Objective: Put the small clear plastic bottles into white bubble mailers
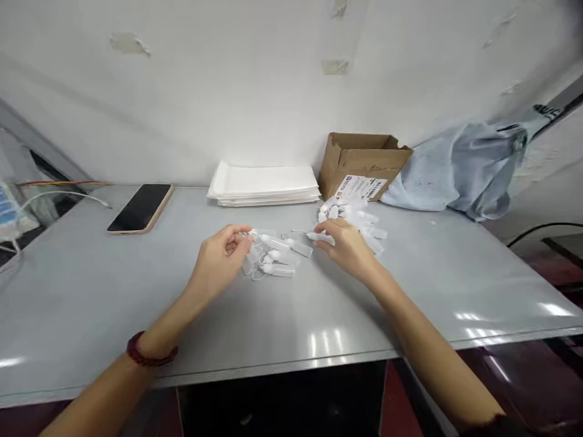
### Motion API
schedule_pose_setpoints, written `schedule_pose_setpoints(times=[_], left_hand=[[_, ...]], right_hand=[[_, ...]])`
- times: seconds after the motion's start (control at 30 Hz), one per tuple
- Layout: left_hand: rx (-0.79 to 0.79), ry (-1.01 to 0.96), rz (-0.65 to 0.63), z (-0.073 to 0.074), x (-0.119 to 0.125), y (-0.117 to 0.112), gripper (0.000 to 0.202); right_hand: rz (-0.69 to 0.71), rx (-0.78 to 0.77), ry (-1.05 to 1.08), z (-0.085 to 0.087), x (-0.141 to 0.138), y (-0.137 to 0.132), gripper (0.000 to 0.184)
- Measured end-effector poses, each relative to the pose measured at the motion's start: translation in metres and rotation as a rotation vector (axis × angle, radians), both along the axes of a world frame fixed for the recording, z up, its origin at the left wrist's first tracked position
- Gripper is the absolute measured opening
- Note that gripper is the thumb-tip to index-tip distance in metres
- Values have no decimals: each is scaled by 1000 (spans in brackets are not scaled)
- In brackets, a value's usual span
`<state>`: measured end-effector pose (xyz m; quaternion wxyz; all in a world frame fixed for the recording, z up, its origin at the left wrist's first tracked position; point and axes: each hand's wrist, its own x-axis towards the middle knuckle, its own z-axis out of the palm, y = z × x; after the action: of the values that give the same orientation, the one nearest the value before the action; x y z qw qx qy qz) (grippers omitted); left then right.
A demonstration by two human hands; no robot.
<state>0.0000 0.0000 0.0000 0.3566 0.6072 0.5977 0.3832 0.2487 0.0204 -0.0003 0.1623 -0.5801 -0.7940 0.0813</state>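
While the right hand (344,246) pinched one translucent plastic vial (322,238) between thumb and fingertips, between two piles, the left hand (228,249) curled at the left pile (280,271); whether its fingertips gripped anything could not be told. Judged risks: thin cord loops (259,280) might snag and drag neighbours; smooth, slim walls might slip or slide on the glossy grey tabletop (228,340). The right pile (371,216) lay just before a matte cardboard box (373,165).
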Motion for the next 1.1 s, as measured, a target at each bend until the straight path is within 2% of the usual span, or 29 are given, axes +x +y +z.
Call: schedule_pose_setpoints(times=[0.17, 0.37, 0.63, 0.73, 0.9, 1.0, 1.1], left_hand=[[36, -1, 21, 0, 0, 0, 35], [27, -9, 7, 0, 1, 0, 32], [25, -13, 3, 0, -1, -2, 31], [23, -11, 0, 0, -1, -3, 31], [33, -23, -20, -1, 1, -3, 28], [22, -11, -40, 0, 3, -3, 25], [17, -28, -82, 1, 4, -5, 24]], right_hand=[[-16, -3, -38, -6, -5, 2, 21], [-63, -16, -72, -4, -5, -1, 25], [-129, -108, -81, -5, -6, -2, 33], [-115, -103, 56, -7, -5, -2, 31], [-79, -24, 401, -3, -7, -6, 22], [30, -52, 586, 2, -12, -12, 21], [148, -92, 667, 3, -19, -17, 20]])
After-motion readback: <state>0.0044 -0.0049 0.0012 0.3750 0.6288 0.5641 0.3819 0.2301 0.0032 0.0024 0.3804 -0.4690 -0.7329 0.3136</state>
